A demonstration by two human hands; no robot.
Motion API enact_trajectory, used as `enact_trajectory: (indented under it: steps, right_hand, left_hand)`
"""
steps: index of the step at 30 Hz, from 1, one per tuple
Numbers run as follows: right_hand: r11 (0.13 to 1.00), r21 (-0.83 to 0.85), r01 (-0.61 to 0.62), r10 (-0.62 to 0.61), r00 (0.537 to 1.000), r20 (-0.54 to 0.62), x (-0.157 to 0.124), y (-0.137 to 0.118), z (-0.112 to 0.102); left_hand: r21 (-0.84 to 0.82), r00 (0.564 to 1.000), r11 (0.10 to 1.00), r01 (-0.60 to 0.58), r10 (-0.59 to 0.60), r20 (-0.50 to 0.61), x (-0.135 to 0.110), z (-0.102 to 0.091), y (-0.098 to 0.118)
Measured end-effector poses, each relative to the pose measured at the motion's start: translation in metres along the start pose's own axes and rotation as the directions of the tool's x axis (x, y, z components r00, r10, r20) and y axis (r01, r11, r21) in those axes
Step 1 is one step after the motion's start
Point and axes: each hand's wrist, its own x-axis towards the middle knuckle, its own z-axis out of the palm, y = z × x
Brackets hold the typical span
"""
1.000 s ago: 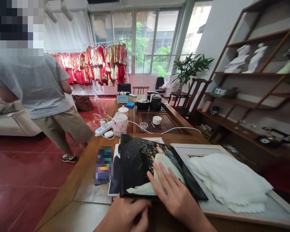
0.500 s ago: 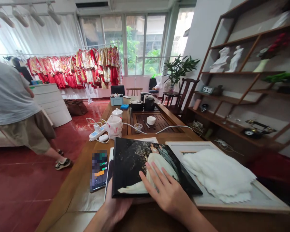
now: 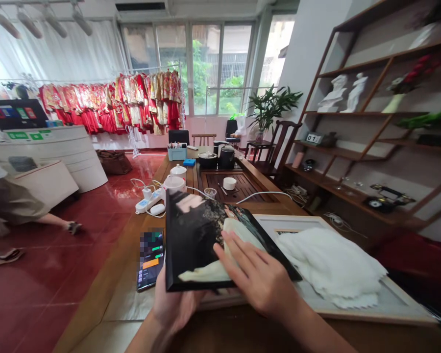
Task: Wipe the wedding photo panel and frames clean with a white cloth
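Observation:
A dark photo panel (image 3: 196,240), printed with figures and a pale gown, is tilted up off the table in front of me. My left hand (image 3: 174,299) grips its lower left edge from beneath, the fingers hidden under it. Across the gown on its face lies my right hand (image 3: 255,269), fingers stretched out and touching the surface. To the right, a crumpled white cloth (image 3: 334,264) rests on a pale framed panel (image 3: 400,304). A phone (image 3: 150,264) with its screen lit lies left of the photo panel.
Behind the panel are a white power strip (image 3: 149,202), a lidded white cup (image 3: 178,171) and a tea tray (image 3: 250,184) with a small white bowl (image 3: 230,183). Wooden shelves (image 3: 356,152) stand at right. A person (image 3: 11,196) walks at far left.
The photo panel has tilted, its far left corner rising, and my left hand has shifted slightly with it. My right hand stays on its face. The person at left has moved further left.

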Motion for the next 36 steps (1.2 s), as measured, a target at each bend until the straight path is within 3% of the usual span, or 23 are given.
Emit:
enact_trajectory:
  steps: [3,5,7,8,9,10,12,13,14,16,18,20,23,25,27,29,31,34,36]
  right_hand:
    - [0.986,0.12,-0.112,0.125,0.987,-0.1,0.011,0.009,-0.007]
    - [0.963,0.177,-0.205,0.233,0.96,-0.156,0.014,0.013,-0.012]
    - [0.919,0.189,-0.345,0.382,0.898,-0.217,0.015,0.013,-0.016]
    - [0.884,0.182,-0.43,0.465,0.846,-0.261,0.015,0.012,-0.018]
    - [0.831,0.181,-0.526,0.555,0.762,-0.333,0.015,0.01,-0.02]
    - [0.759,0.207,-0.618,0.64,0.646,-0.417,0.017,0.007,-0.021]
    - [0.579,0.378,-0.722,0.777,0.35,-0.523,0.024,0.001,-0.023]
    - [0.479,0.502,-0.72,0.833,0.193,-0.518,0.028,-0.002,-0.024]
    - [0.387,0.624,-0.678,0.88,0.07,-0.47,0.033,-0.005,-0.024]
    - [0.231,0.809,-0.541,0.95,-0.053,-0.306,0.04,-0.01,-0.024]
    - [0.066,0.904,-0.423,0.983,-0.128,-0.132,0.043,-0.015,-0.023]
    - [-0.092,0.931,-0.353,0.98,-0.199,0.021,0.04,-0.02,-0.019]
    - [-0.222,0.925,-0.308,0.95,-0.282,0.134,0.034,-0.028,-0.01]
    - [-0.269,0.923,-0.276,0.932,-0.318,0.176,0.032,-0.033,-0.005]
    - [-0.325,0.918,-0.229,0.912,-0.332,0.24,0.03,-0.037,0.0]
    - [-0.384,0.907,-0.172,0.89,-0.33,0.314,0.029,-0.041,0.004]
    - [-0.431,0.892,-0.138,0.87,-0.324,0.371,0.026,-0.046,0.007]
    - [-0.462,0.876,-0.136,0.863,-0.298,0.409,0.015,-0.051,0.013]
    - [-0.48,0.864,-0.153,0.867,-0.238,0.439,0.005,-0.053,0.016]
  left_hand:
    - [0.117,0.986,0.993,-0.005,-0.015,0.169,0.009,0.02,0.009]
    - [0.212,0.959,0.973,-0.089,0.027,0.283,0.015,0.033,0.011]
    - [0.334,0.921,0.922,-0.195,0.055,0.385,0.019,0.044,0.011]
    - [0.406,0.909,0.882,-0.239,0.055,0.414,0.02,0.049,0.011]
    - [0.478,0.904,0.836,-0.271,0.05,0.425,0.021,0.054,0.011]
    - [0.543,0.9,0.785,-0.299,0.043,0.434,0.02,0.058,0.012]
    - [0.665,0.908,0.669,-0.332,0.037,0.417,0.015,0.062,0.012]
    - [0.722,0.918,0.602,-0.341,0.047,0.395,0.012,0.062,0.013]
    - [0.771,0.926,0.53,-0.352,0.078,0.369,0.009,0.061,0.014]
    - [0.848,0.927,0.377,-0.373,0.196,0.32,0.003,0.052,0.016]
    - [0.904,0.903,0.229,-0.361,0.328,0.278,-0.002,0.036,0.019]
    - [0.941,0.852,0.122,-0.315,0.473,0.223,-0.006,0.016,0.022]
    - [0.965,0.749,0.122,-0.234,0.655,0.099,-0.01,-0.014,0.025]
    - [0.933,0.748,0.278,-0.228,0.663,-0.014,-0.013,-0.028,0.026]
    - [0.843,0.803,0.477,-0.248,0.589,-0.096,-0.015,-0.034,0.026]
    - [0.733,0.84,0.635,-0.245,0.517,-0.167,-0.017,-0.035,0.028]
    - [0.648,0.854,0.73,-0.218,0.464,-0.236,-0.019,-0.032,0.032]
    - [0.602,0.853,0.782,-0.162,0.418,-0.312,-0.02,-0.029,0.041]
    - [0.599,0.857,0.79,-0.131,0.394,-0.332,-0.021,-0.028,0.048]
